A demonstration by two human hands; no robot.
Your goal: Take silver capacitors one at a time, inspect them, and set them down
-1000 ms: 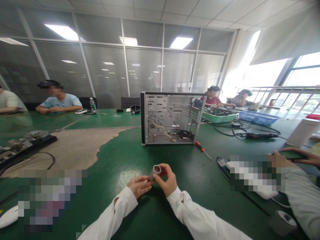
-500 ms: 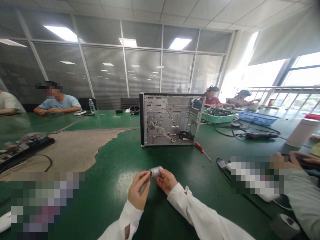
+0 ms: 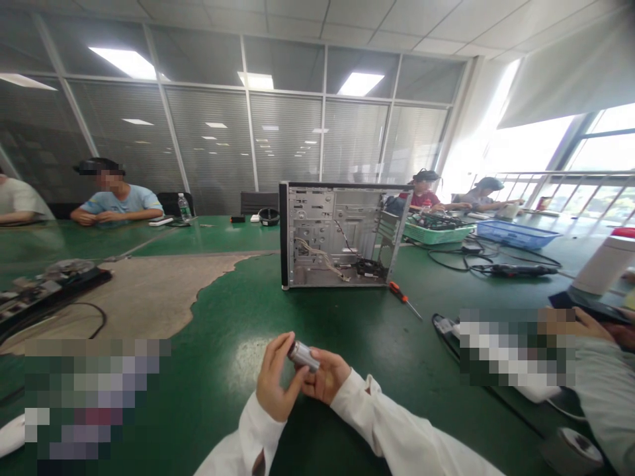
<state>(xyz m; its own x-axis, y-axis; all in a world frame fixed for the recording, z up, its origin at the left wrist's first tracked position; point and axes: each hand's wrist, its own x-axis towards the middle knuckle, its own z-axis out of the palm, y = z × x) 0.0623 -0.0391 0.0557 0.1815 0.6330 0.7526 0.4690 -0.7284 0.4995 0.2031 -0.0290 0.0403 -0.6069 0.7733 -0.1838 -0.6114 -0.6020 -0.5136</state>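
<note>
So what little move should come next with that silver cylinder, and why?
I'd probably turn the silver cylinder gently with the right grip, because the left grip is at its dark end, the right one is at its silver end, and it's tilted above the green table.

Small cylinder [image 3: 306, 357] is showing silver-grey, dark at one end; sleeves [image 3: 380, 413] are showing white. Tabletop [image 3: 238, 294] is showing green, computer case [image 3: 356, 228] silver with black front panel [image 3: 284, 238], screwdriver handle [image 3: 397, 291] orange.

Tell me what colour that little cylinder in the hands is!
The little cylinder is silvery grey, with a darker end; the head view shows it best.
</note>
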